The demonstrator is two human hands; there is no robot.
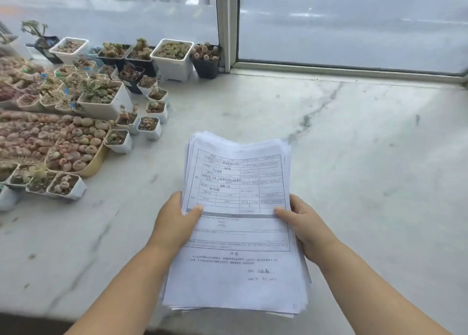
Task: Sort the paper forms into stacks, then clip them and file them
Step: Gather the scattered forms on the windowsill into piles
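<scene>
Over near edge of marble worktop (354, 170): left hand (174, 223) and right hand (307, 229) grip one thick stack of paper forms (238, 233), thumbs on top. No sorted piles, clips or file visible; sorting looks unstarted. Far left, succulent pots (101, 99) by window (352, 22).

White forms (238, 223), black grid; grey-veined white sill (354, 157).
</scene>
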